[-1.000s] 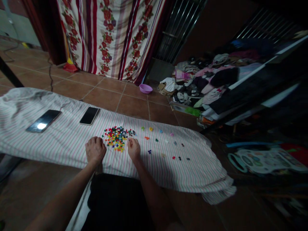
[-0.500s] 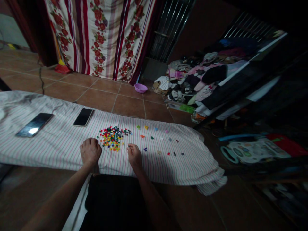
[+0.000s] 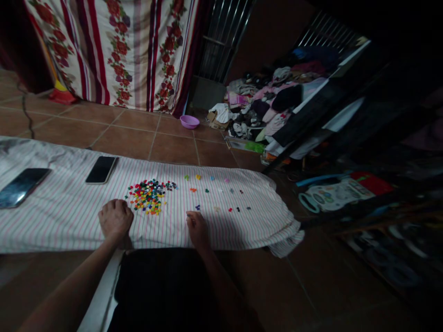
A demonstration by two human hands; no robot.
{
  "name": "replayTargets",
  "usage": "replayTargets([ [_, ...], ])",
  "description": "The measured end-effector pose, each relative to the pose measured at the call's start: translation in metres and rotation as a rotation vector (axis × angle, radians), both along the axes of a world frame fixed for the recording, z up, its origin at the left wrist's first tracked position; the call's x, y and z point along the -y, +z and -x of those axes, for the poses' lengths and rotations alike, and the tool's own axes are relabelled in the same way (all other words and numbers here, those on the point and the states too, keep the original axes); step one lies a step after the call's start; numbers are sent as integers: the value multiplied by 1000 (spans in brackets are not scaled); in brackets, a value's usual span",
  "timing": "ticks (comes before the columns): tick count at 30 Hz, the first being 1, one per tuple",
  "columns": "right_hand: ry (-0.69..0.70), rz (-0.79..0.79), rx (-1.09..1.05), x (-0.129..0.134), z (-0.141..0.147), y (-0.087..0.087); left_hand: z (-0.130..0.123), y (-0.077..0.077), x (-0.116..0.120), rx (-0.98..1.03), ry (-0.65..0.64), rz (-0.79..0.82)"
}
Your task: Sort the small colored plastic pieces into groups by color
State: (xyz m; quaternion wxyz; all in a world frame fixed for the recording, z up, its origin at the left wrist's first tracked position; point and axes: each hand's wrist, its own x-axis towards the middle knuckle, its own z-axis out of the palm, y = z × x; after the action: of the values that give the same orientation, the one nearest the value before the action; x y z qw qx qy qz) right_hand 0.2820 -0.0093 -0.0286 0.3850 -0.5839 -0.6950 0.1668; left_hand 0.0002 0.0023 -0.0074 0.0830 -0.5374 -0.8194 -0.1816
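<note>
A heap of small, many-coloured pieces point(image 3: 147, 197) lies on the striped cloth point(image 3: 159, 233). Just left of its near edge, my left hand point(image 3: 116, 217) rests on the cloth, back upward and fingers curled under; its fingertips are hidden. My right hand point(image 3: 198, 228) is closed in a pinch, close in front of a small purple cluster point(image 3: 197, 207). Whatever sits between those fingertips is too small to make out. Sorted little groups spread rightward, among them orange pieces point(image 3: 193, 190), yellow pieces point(image 3: 198, 176), a red piece point(image 3: 230, 210) and beige pieces point(image 3: 217, 209).
Two phones lie to the left on the cloth, a black phone point(image 3: 101, 169) and a larger dark phone point(image 3: 22, 186). Beyond the table are a purple basin point(image 3: 189, 121), a flowered curtain point(image 3: 138, 55) and piled clothes point(image 3: 263, 106). A dark slanting frame point(image 3: 287, 154) stands at right.
The view has turned right, so everything appears further left. My right hand has moved right, away from the heap and nearer the purple cluster. My left hand stays beside the heap.
</note>
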Motion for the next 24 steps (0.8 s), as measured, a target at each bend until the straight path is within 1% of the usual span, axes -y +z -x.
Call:
replayTargets([
  [5, -76, -30, -22, 8, -28, -3, -2, 5, 2, 16, -4, 13],
  [13, -209, -111, -75, 13, -78, -9, -4, 6, 2, 37, -2, -14],
  [16, -294, -139, -79, 10, -101, -10, -5, 8, 2, 32, -2, 11],
  [20, -415, -167, -73, 2, -141, -8, -6, 10, 3, 30, -5, 10],
  [24, -598, -130, -48, -8, -178, -4, -5, 8, 3, 10, 8, -12],
])
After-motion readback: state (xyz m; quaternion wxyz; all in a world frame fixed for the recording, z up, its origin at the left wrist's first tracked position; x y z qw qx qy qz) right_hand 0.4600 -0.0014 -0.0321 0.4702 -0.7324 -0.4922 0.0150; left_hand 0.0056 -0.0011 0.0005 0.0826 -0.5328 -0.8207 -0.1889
